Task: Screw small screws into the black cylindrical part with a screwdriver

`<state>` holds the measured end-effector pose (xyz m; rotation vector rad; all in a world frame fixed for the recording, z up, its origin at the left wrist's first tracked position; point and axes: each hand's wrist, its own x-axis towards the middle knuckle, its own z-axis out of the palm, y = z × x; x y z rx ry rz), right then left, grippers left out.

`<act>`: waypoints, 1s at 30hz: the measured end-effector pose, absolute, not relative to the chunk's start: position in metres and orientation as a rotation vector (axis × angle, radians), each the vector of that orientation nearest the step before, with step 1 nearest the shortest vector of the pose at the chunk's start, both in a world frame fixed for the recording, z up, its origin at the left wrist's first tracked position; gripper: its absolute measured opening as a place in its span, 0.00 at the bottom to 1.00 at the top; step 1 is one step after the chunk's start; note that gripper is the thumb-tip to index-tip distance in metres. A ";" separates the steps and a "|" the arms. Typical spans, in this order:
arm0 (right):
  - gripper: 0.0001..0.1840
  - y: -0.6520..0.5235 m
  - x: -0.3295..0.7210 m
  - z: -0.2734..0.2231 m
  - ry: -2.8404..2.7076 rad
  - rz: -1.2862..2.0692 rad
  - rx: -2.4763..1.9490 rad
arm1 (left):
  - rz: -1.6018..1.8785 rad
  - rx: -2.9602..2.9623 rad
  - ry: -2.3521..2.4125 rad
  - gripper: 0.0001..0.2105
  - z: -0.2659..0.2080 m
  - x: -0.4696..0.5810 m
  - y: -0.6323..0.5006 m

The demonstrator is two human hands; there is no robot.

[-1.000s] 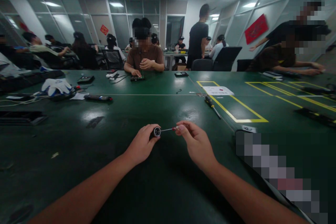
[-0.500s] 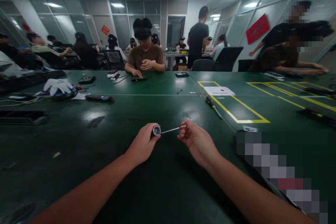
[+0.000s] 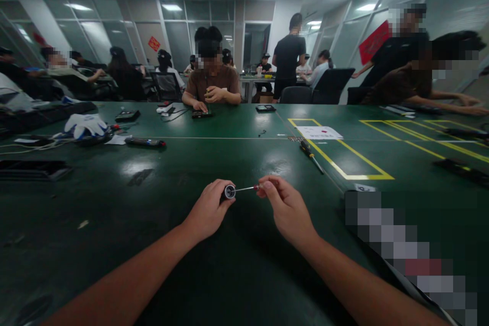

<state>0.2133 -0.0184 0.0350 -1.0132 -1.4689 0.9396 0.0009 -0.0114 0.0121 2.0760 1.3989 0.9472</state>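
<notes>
I have my left hand wrapped around a dark cylinder, which sits at that hand's one o'clock and the other hand's ten. My right hand pinches a slim screwdriver by its reddish handle, shaft pointing to nine o'clock at the cylinder's open end; I can't tell how deep it reaches. On the tabletop, a yellow-and-black screwdriver lies beyond, at one o'clock from my right hand.

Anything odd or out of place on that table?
Mildly odd: a paper sheet lies across the yellow tape outline, not inside it, and a stray pale scrap or mark shows on the green table, left of the left hand.
</notes>
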 end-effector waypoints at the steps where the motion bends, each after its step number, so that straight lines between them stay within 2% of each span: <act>1: 0.12 -0.020 0.213 0.036 -1.501 0.935 -1.018 | 0.946 2.077 1.402 0.09 0.012 0.001 -0.011; 7: 0.11 -0.024 0.213 0.040 -1.593 1.005 -0.983 | 0.954 2.097 1.408 0.08 0.008 -0.003 -0.008; 11: 0.17 -0.024 0.214 0.038 -1.622 0.940 -1.066 | 0.938 2.122 1.377 0.09 0.005 -0.004 -0.007; 18: 0.11 -0.021 0.211 0.039 -1.421 0.995 -1.078 | 0.942 2.106 1.386 0.09 0.010 -0.001 -0.010; 30: 0.15 -0.020 0.211 0.036 -1.427 1.089 -1.008 | 0.944 2.099 1.383 0.09 0.010 -0.002 -0.010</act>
